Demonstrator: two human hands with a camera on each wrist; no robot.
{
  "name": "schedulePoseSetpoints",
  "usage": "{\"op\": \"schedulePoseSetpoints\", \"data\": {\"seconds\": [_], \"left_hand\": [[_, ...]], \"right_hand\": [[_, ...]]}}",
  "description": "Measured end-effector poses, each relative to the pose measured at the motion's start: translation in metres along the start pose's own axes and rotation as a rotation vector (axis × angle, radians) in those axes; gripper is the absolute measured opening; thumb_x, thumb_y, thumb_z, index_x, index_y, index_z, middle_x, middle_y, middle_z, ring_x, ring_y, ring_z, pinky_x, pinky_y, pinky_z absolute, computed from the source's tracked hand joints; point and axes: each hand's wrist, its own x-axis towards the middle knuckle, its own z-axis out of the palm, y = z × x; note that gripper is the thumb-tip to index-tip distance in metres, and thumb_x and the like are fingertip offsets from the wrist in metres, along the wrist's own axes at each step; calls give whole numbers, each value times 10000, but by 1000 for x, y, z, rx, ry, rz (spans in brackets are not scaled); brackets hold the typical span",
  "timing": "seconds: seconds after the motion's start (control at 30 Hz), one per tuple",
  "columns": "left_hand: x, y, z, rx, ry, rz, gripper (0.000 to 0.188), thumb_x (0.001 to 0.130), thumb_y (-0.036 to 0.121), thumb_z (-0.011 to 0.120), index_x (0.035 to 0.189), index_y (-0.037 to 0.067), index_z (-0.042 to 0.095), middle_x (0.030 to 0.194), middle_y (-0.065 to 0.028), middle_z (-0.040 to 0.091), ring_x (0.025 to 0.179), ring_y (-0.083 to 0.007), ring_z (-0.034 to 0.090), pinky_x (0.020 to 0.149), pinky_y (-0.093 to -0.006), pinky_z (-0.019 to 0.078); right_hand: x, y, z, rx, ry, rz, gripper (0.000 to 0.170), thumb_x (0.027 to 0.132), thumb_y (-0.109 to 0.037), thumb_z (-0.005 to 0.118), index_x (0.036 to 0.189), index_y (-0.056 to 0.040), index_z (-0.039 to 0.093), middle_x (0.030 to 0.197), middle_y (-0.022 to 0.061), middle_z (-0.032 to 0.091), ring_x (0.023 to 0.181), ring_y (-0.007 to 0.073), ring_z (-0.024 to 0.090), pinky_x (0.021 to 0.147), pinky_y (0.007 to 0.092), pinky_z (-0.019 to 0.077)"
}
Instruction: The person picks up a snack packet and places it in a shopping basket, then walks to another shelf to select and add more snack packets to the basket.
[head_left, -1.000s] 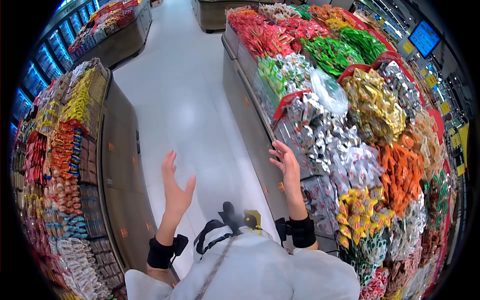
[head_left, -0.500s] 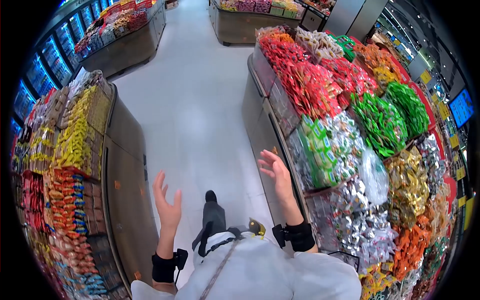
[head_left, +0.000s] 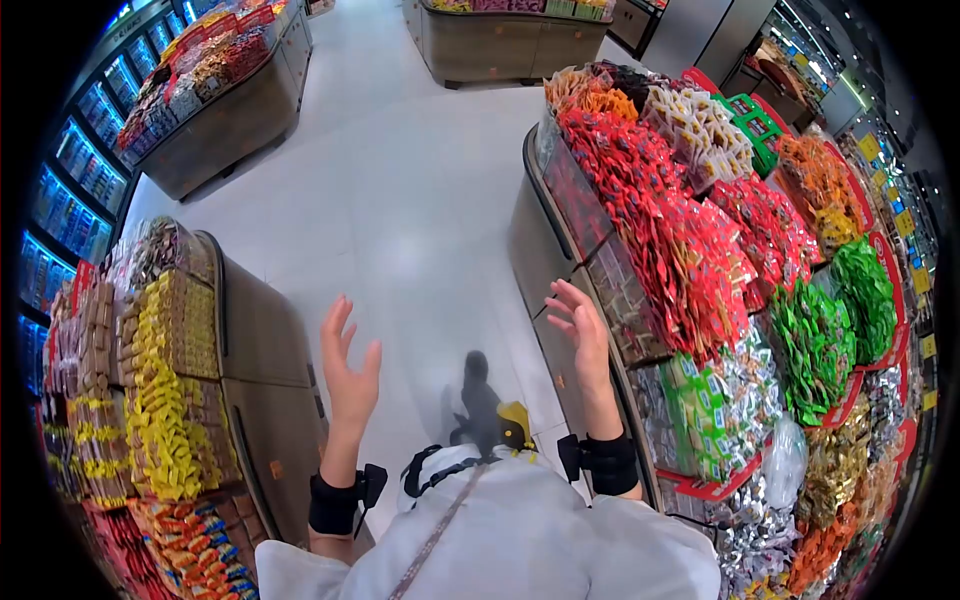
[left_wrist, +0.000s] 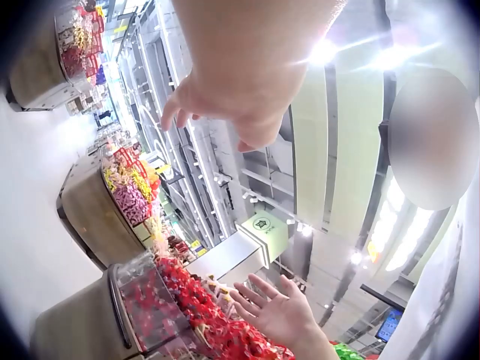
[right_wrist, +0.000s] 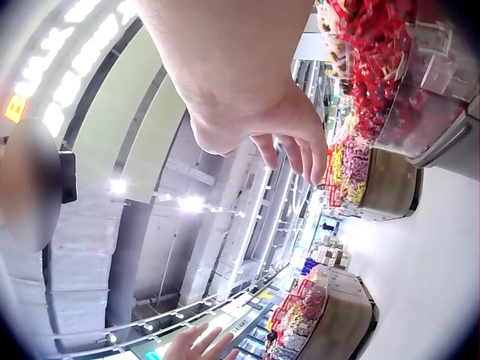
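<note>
In the head view the left hand (head_left: pixel 350 385) is raised over the aisle, fingers apart and relaxed, holding nothing. Opposite it the right hand (head_left: pixel 588 345) hangs in the air with loosely bent fingers, also holding nothing, beside the right display case. Between the hands there is a wide gap. The left wrist view shows the left hand (left_wrist: pixel 244 105) close up and the right palm (left_wrist: pixel 289 319) lower down. In the right wrist view the right hand (right_wrist: pixel 277 124) touches nothing.
On the right, a case holds red packets (head_left: pixel 650 220), green packets (head_left: pixel 815 345) and silver ones. A left case (head_left: pixel 260 330) carries yellow packets (head_left: pixel 165 420). Pale floor (head_left: pixel 400 200) runs between them. Further cases (head_left: pixel 510 45) stand ahead, and lit fridges (head_left: pixel 90 160) line the far left.
The display cases have shifted down in the head view, bringing more red packets and the front end of the right case into sight. Both hands remain raised and apart. The legs have changed position.
</note>
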Motion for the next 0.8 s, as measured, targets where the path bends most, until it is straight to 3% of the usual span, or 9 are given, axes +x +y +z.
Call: {"op": "schedulePoseSetpoints", "data": {"seconds": [0.27,0.47,0.8], "left_hand": [[168,-88,48,-11,70,-21,497,831,83,471,1294,39,296,1330,-118,330,1233,-260,338,979,-409,315],[335,-118,93,-75,14,-11,471,850,111,465,1286,38,304,1336,-108,321,1239,-264,327,983,-422,304],[544,-205,158,-73,-127,-60,466,862,149,461,1288,42,307,1335,-104,324,1237,-262,327,983,-425,300]], "right_hand": [[205,48,26,-28,-38,-45,482,914,-344,342,1241,6,399,1231,134,447,1082,223,481,876,337,405],[359,59,31,60,39,-23,426,918,-309,373,1208,-4,440,1204,122,471,1048,204,495,859,327,406],[556,93,43,20,84,11,433,918,-309,354,1224,-9,421,1220,97,462,1063,184,474,877,309,384]]}}
